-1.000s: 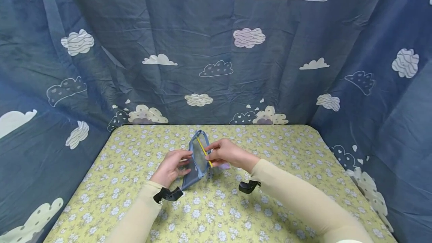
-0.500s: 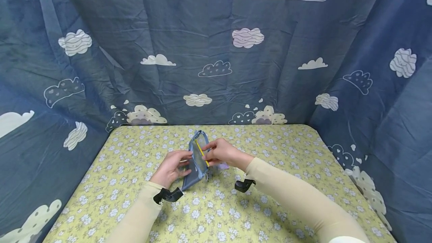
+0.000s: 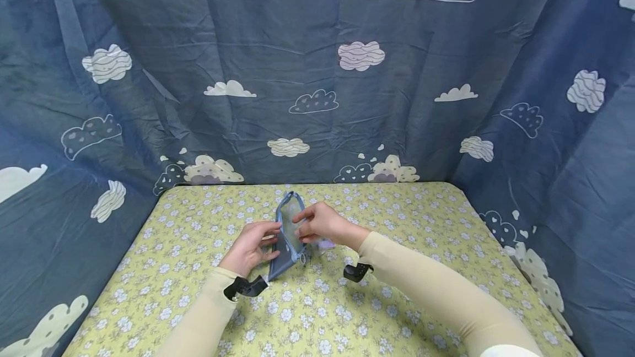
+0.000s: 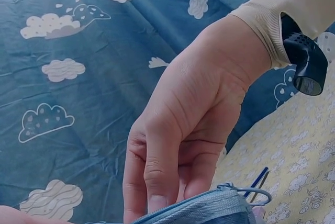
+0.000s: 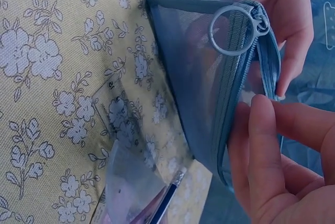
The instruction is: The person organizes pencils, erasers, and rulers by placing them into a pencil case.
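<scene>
A blue mesh zip pencil case [image 3: 283, 258] stands tilted over the table, its zipped mouth spread wide. My left hand [image 3: 249, 248] grips its left side, thumb and fingers at the edge. My right hand [image 3: 326, 225] is at the mouth, finger and thumb apart over the opening with nothing seen between them. In the left wrist view, the right hand [image 4: 183, 103] points fingers down behind the zip edge. A ring pull [image 5: 212, 31] hangs at the case's near corner in the right wrist view.
Beside the case lie a clear ruler [image 5: 107, 96], a dark blue pencil [image 5: 165, 203] and a translucent, pinkish item [image 5: 131, 190]. A yellow floral cloth [image 3: 397, 291] covers the table. Blue cloud-print curtains [image 3: 317, 147] rise at the back and sides.
The yellow pencil that my right hand held slid down to the left into the case's mouth and is now out of sight. The right hand has moved slightly left; the left keeps its grip.
</scene>
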Action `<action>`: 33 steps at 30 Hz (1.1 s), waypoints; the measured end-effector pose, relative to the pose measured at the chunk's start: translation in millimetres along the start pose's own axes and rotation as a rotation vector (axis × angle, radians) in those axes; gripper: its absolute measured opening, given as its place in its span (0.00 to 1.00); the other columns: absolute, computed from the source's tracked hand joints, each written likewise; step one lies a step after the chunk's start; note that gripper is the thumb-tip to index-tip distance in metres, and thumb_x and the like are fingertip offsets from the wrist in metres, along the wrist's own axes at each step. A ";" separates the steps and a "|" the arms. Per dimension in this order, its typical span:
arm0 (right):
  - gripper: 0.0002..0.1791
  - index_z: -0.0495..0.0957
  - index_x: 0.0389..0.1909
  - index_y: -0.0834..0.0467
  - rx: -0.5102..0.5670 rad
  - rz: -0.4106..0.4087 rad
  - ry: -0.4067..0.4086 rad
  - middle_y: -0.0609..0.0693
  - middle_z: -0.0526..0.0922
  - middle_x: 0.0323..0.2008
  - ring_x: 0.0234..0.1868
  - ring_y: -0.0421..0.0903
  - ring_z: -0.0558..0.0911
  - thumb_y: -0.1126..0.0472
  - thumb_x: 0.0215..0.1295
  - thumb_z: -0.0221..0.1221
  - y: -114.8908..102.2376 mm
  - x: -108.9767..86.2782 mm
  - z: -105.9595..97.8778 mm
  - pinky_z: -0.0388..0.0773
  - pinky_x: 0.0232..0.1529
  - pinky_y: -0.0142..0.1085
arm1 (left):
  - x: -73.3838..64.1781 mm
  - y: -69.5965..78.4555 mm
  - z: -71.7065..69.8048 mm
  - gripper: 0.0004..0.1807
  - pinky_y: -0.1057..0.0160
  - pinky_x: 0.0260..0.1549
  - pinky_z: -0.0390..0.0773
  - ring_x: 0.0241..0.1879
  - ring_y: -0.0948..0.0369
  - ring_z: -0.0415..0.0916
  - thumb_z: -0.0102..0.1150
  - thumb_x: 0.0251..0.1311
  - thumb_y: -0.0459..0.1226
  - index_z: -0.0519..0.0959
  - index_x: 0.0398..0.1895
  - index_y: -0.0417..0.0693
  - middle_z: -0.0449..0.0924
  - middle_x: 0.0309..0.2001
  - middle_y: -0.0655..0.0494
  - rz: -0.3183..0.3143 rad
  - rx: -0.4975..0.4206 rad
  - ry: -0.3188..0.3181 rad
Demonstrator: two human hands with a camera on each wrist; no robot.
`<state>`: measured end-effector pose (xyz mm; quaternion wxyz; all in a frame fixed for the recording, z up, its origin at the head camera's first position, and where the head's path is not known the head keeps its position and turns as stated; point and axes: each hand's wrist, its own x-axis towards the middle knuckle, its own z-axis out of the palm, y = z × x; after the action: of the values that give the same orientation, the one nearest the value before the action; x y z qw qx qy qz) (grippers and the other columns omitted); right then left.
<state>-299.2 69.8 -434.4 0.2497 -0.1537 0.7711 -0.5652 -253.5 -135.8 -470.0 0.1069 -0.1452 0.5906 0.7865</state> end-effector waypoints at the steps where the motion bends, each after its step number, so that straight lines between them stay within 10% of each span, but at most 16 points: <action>1: 0.21 0.79 0.57 0.67 -0.001 -0.004 -0.003 0.64 0.85 0.39 0.34 0.51 0.87 0.72 0.62 0.66 -0.4 -0.4 -0.3 0.83 0.42 0.45 | 0.0 -0.1 0.0 0.11 0.38 0.50 0.73 0.58 0.40 0.65 0.64 0.65 0.37 0.78 0.44 0.41 0.73 0.46 0.45 0.001 0.002 0.002; 33: 0.23 0.77 0.63 0.59 -0.001 -0.125 0.096 0.63 0.82 0.50 0.54 0.63 0.80 0.66 0.67 0.64 39.1 -21.5 -70.4 0.80 0.52 0.46 | 2.3 -3.5 -0.7 0.07 0.47 0.48 0.67 0.49 0.46 0.70 0.66 0.62 0.39 0.79 0.36 0.47 0.76 0.43 0.48 0.011 0.005 0.028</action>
<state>-319.1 149.2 -450.3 0.1766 -0.1743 0.7714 -0.5860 -254.5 -135.6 -474.1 0.0946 -0.1526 0.5947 0.7836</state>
